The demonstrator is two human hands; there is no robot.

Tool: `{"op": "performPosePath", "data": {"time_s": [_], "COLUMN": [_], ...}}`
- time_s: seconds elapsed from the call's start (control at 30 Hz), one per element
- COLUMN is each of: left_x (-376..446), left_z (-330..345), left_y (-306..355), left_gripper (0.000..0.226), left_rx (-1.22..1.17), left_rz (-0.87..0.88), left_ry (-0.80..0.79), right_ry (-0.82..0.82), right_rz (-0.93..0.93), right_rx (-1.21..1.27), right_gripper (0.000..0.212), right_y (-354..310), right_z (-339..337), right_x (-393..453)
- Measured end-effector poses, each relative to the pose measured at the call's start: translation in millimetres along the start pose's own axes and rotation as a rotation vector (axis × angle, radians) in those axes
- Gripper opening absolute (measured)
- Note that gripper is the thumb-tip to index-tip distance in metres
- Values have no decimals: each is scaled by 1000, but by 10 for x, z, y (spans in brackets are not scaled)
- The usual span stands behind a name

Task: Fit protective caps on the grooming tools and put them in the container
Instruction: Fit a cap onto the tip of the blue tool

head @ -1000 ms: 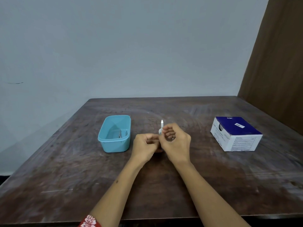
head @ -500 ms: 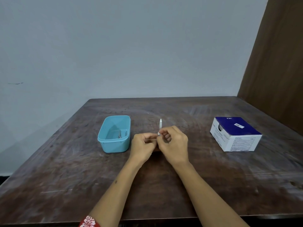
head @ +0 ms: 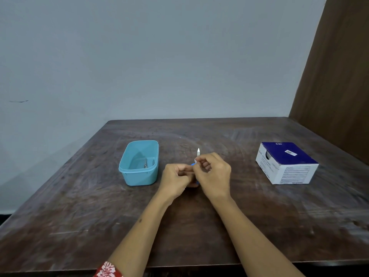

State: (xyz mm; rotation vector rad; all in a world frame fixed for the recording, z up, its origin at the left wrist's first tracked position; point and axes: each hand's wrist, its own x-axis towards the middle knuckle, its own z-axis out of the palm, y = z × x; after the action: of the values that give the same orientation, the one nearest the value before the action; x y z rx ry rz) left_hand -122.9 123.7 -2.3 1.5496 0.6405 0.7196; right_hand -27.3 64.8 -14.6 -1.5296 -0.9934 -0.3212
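Both hands meet at the middle of the brown table (head: 199,232). My right hand (head: 214,176) pinches a thin white pointed tool (head: 198,152) that sticks up above its fingers. My left hand (head: 175,177) is curled and touches the right one; a small blue piece (head: 193,165) shows between them, mostly hidden, and which fingers hold it I cannot tell. To the left stands the light blue container (head: 139,176), open on top, with a small metal tool (head: 145,164) lying inside.
A white and dark blue cardboard box (head: 287,163) sits at the right of the table. A brown panel (head: 335,76) rises along the table's right edge. A pale wall stands behind the far edge.
The hands have dropped slightly toward the table and stayed pressed together. The white tool's tip still points up, tilted a little less.
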Motion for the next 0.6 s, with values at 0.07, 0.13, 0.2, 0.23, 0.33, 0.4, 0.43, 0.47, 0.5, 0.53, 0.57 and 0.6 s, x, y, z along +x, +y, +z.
{"op": "performPosePath", "data": {"time_s": [0.07,0.13,0.2,0.23,0.33,0.4,0.43,0.47,0.5,0.53,0.57,0.6], "left_x": [4,5,5,7,18,30,35,41,49,56,61,63], "left_z": [0,10,16,18,5,-9,-14,-21,-26,-33,-37,-37], "left_y": [-1,-3,-11,-16,-25,-26,-24,-23,-22,-21,-20,-20], "left_gripper": [26,24,22,21,27,29,30,31,31,31,31,29], "left_rx": [-16,-12,-9,-13,-53,-98,-117,-132,-148,-165,-186,-214], "left_rz": [-30,-46,-43,-37,-16,-14,-17,-21,-24,-26,-29,-36], "left_ry": [-46,-84,-85,-70,-3,19,31,47,66,80,86,84], "right_ry": [55,104,118,103,-11,-79,-103,-126,-152,-173,-183,-177], "right_rz": [-9,-22,-3,22,70,74,75,73,68,61,59,60], "right_rx": [13,17,29,39,64,75,78,79,76,70,66,68], "right_gripper": [16,16,19,21,28,31,33,35,36,37,38,39], "right_y": [-3,-3,-3,-2,10,19,23,31,37,40,39,40], "right_z": [-16,-31,-29,-26,-8,-7,-7,-8,-5,-1,5,9], "right_x": [27,46,43,35,6,-3,-3,-4,-5,-10,-11,-11]}}
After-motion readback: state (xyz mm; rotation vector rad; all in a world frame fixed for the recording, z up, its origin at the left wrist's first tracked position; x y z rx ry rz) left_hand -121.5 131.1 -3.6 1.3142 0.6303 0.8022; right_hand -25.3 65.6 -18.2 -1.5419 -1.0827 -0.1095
